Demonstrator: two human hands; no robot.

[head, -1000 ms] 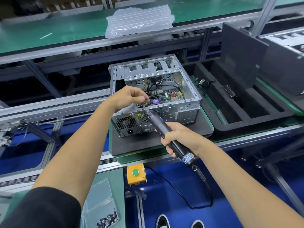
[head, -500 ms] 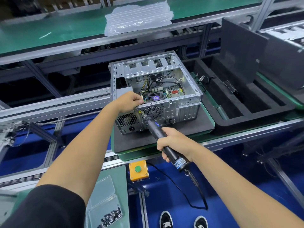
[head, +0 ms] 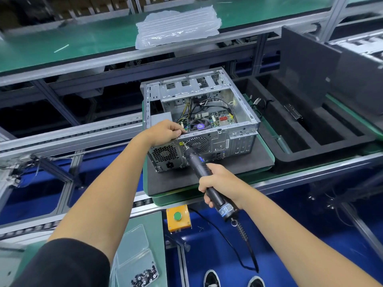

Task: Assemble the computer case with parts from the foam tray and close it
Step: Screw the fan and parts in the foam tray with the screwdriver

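Left hand (head: pixel 165 131) curled over computer case (head: pixel 207 121) rear rim at centre frame, fingertips hidden. Right hand (head: pixel 219 183) clamped round electric screwdriver (head: pixel 203 170); bit tip against rear panel, screw too small to discern.

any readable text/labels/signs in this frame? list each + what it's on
None can be read.
Blue label on the electric screwdriver near its cord end: print too small.
Yellow sticker on the computer case rear panel, beside the screwdriver tip: blurred.
Rear-panel port markings: too small.
Round purple sticker on the CPU fan: illegible.
Yellow button box: green button, no text visible.

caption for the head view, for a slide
Right hand drives electric screwdriver into the computer case rear; left hand grips its top edge.
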